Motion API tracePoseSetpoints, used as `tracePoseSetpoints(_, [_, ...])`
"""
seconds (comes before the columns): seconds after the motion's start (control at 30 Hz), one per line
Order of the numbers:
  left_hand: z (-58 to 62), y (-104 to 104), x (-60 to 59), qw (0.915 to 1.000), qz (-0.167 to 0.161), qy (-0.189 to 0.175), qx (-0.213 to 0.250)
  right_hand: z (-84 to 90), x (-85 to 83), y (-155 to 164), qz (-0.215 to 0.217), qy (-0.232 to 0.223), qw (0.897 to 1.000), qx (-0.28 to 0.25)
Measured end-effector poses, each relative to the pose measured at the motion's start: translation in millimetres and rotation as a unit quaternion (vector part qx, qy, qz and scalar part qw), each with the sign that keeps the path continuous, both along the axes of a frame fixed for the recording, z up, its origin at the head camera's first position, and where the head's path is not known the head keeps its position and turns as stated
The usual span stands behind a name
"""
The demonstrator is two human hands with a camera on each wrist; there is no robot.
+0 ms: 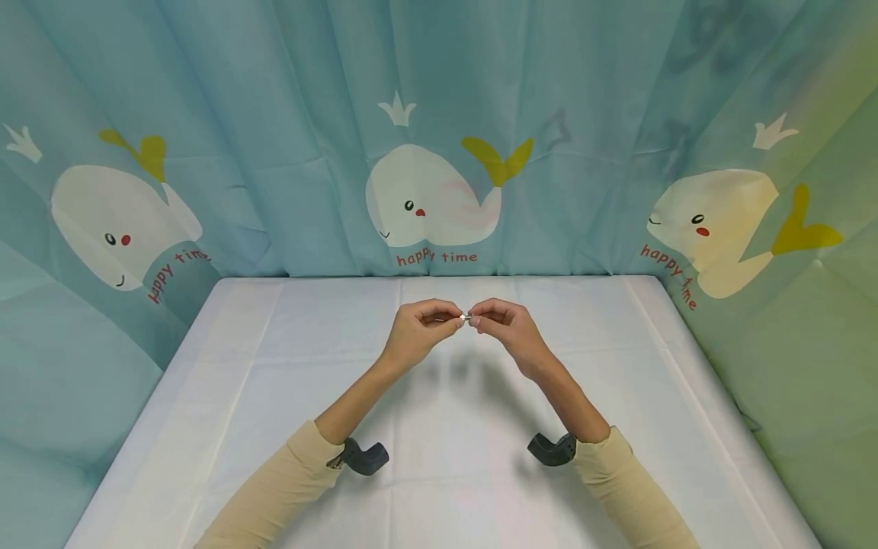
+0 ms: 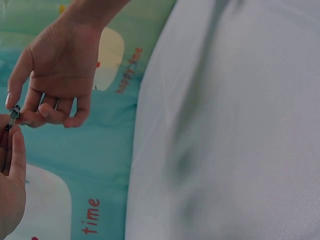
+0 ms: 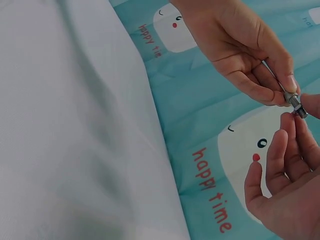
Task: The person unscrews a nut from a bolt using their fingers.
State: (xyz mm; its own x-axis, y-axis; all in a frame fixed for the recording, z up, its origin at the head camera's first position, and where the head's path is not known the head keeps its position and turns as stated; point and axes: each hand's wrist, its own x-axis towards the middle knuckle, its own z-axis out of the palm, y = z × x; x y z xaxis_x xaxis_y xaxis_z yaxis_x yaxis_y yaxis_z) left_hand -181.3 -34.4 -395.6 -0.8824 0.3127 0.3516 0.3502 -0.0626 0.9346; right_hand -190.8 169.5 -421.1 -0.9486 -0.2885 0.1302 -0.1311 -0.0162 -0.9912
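Above the table's far part, my left hand (image 1: 420,333) and right hand (image 1: 509,331) meet at a small silvery metal bolt (image 1: 466,317). In the right wrist view the bolt (image 3: 296,103) shows a threaded stretch and a nut-like collar near one end. The left hand (image 3: 245,55) pinches one end between thumb and forefinger. At the other end, the thumb and fingertips of the right hand (image 3: 292,192) grip it. From the left wrist the bolt (image 2: 14,114) appears at the frame's edge, partly hidden by fingers; the right hand's other fingers hang loosely curled.
A white-covered table (image 1: 453,488) lies under both arms. Behind and beside it hangs a blue-green curtain (image 1: 302,213) with printed whales. Dark curved devices (image 1: 366,457) are worn at both wrists, next to the beige sleeves (image 1: 274,488).
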Motion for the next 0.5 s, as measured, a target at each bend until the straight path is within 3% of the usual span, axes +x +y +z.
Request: tracePoseSetpoints(0.5, [0.6,-0.8,0.8,1.0,0.004,-0.001,-0.004,3.0,1.5,-1.1,0.013,0.019,1.0,0.003])
